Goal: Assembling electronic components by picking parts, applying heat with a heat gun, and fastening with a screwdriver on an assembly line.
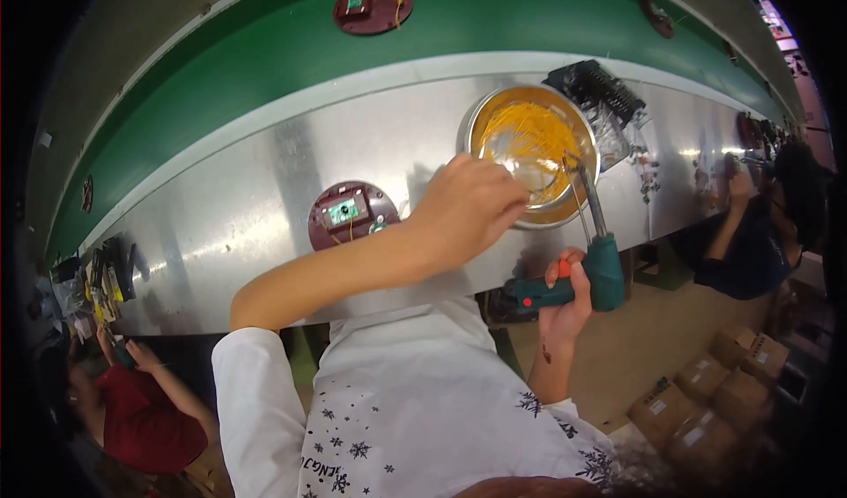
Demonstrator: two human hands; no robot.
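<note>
At the near left rim of a metal bowl [589,145], my left hand [472,200] is closed, its fingertips bunched together. Whatever it pinches, if anything, is too small to make out. Many thin yellow-orange wires [529,127] lie inside the bowl. My right hand [567,299] is wrapped round the handle of a teal soldering gun [605,273] with a red trigger. From its body a metal barrel and a thin rod point up and away, their ends over the bowl's right side. Left of my left forearm, a round maroon cover [316,224] with a green circuit board rests on the metal bench.
Behind the metal bench [238,189] runs a green belt [265,48] carrying more maroon covers [388,22]. A black part tray [600,92] and scattered small components are right of the bowl. Co-workers sit at left [146,410] and right [745,242]. Cardboard boxes [706,401] stand on the floor.
</note>
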